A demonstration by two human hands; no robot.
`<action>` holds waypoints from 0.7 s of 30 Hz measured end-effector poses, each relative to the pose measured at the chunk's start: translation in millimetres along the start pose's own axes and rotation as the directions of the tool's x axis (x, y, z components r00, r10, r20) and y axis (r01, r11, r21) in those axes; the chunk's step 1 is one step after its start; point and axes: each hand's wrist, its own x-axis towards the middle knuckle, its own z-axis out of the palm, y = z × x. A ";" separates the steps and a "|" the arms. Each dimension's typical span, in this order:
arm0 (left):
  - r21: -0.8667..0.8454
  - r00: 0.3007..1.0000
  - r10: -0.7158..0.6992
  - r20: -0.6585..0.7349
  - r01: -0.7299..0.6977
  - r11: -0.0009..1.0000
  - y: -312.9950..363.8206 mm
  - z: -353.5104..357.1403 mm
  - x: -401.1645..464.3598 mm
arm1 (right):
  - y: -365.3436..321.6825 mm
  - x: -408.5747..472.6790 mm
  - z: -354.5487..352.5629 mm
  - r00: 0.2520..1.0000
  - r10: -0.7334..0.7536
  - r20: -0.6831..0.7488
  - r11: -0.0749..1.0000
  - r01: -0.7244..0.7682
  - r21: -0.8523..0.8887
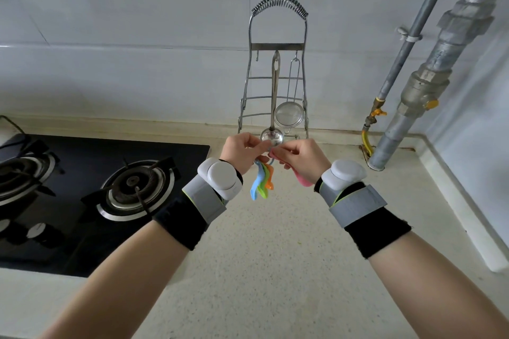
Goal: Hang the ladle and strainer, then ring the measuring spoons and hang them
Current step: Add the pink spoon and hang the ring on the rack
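Observation:
A steel ladle (274,107) and a small mesh strainer (289,115) hang from hooks on a wire rack (249,69) against the wall. In front of the rack's base, my left hand (242,150) pinches a ring; blue, green and orange measuring spoons (261,183) dangle from it. My right hand (301,158) holds a pink measuring spoon (303,181), its handle end up at the ring between my fingertips. The ring itself is mostly hidden by my fingers.
A black gas hob (96,195) with two burners lies at the left. Grey pipes with yellow valves (413,96) run down the right corner. A speckled counter (275,256) spreads below my arms. The rack's left hook (257,56) is bare.

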 end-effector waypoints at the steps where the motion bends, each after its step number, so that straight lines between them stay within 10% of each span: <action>1: -0.005 1.000 -0.013 0.003 0.013 1.000 0.6 -0.3 0.2 | -0.5 0.7 -0.1 1.000 -0.002 0.000 1.000 0.002 -0.021; 21: 0.080 0.998 0.054 0.021 -0.056 0.995 0.4 2.3 0.6 | -10.0 6.9 -11.5 0.981 0.084 0.172 0.993 -0.069 -0.093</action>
